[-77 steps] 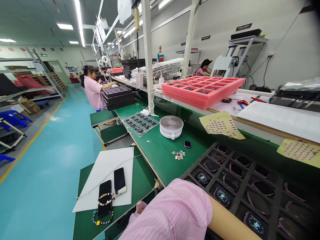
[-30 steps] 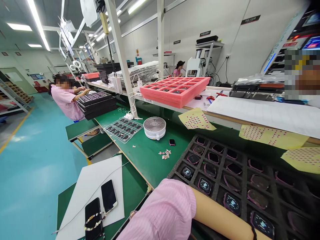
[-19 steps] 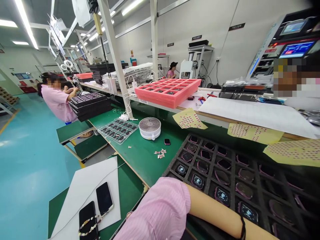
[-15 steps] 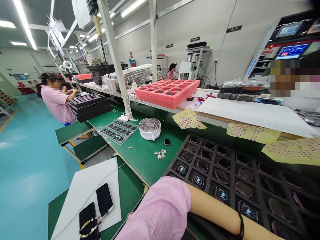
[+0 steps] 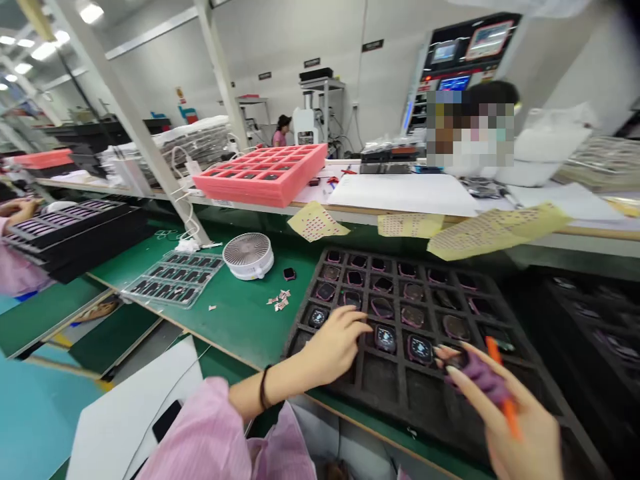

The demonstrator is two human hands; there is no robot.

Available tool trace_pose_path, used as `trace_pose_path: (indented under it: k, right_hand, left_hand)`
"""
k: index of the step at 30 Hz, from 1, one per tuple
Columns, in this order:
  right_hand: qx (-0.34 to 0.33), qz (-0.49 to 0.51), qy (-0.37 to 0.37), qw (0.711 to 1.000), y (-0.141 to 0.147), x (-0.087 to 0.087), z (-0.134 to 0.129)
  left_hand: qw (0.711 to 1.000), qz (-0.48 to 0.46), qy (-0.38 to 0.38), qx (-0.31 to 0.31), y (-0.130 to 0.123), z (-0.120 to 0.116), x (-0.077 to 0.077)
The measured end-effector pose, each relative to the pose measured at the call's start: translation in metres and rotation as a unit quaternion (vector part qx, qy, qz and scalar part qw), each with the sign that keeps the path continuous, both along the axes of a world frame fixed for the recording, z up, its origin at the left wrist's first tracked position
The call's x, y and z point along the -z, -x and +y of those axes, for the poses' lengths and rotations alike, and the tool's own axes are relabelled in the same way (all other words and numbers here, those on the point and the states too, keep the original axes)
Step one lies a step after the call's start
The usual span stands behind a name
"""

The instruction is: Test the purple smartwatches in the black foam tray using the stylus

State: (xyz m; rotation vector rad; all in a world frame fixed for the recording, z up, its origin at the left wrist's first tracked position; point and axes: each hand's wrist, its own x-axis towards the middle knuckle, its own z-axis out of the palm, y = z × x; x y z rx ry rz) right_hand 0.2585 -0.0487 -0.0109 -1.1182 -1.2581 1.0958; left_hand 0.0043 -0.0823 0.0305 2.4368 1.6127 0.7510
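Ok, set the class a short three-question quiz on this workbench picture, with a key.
1. True or false: the left hand wears a dark band on its wrist.
2. Which hand holds the orange stick?
3. Which stands on the green mat beside the clear tray: a white fan, a kettle or a drill?

Key: 1 true; 2 the right hand; 3 the white fan.

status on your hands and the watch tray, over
Left hand over black foam tray, by lit smartwatch. Right hand gripping orange stick, purple watch piece in same hand. White fan left of tray, not in the way.
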Motion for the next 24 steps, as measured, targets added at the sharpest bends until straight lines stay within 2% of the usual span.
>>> trace_pose_path:
  k: [1,3,6,10,13,15,19,21,24]
  right_hand:
    - [-0.016,0.013,0.021,1.0,0.012,-0.001,0.0]
    - [-0.089,0.037,0.058,0.994,0.033,-0.006,-0.001]
    - [-0.171,0.053,0.088,0.98,0.055,-0.013,-0.005]
    - [-0.224,0.085,0.11,0.965,0.064,-0.015,-0.011]
    - [-0.242,0.122,0.128,0.954,0.067,-0.016,-0.013]
    - [-0.256,0.13,0.146,0.947,0.069,-0.019,-0.015]
    - [-0.261,0.103,0.145,0.949,0.073,-0.023,-0.019]
    - [-0.249,0.092,0.13,0.955,0.074,-0.022,-0.02]
    - [-0.251,0.081,0.127,0.956,0.077,-0.019,-0.02]
  left_hand:
    - [0.999,-0.014,0.008,-0.036,0.008,-0.01,0.005]
    - [0.995,-0.03,0.021,-0.095,0.019,-0.026,0.017]
    - [0.986,-0.038,0.048,-0.153,0.028,-0.042,0.033]
    - [0.987,-0.018,0.073,-0.142,0.035,-0.051,0.046]
    - [0.99,-0.007,0.064,-0.13,0.032,-0.052,0.04]
    - [0.994,-0.015,0.035,-0.1,0.025,-0.051,0.029]
    - [0.995,-0.08,0.026,0.055,0.004,-0.039,0.005]
    - [0.986,-0.12,0.037,0.111,-0.001,-0.03,0.001]
    - [0.976,-0.149,0.041,0.154,-0.002,-0.017,0.007]
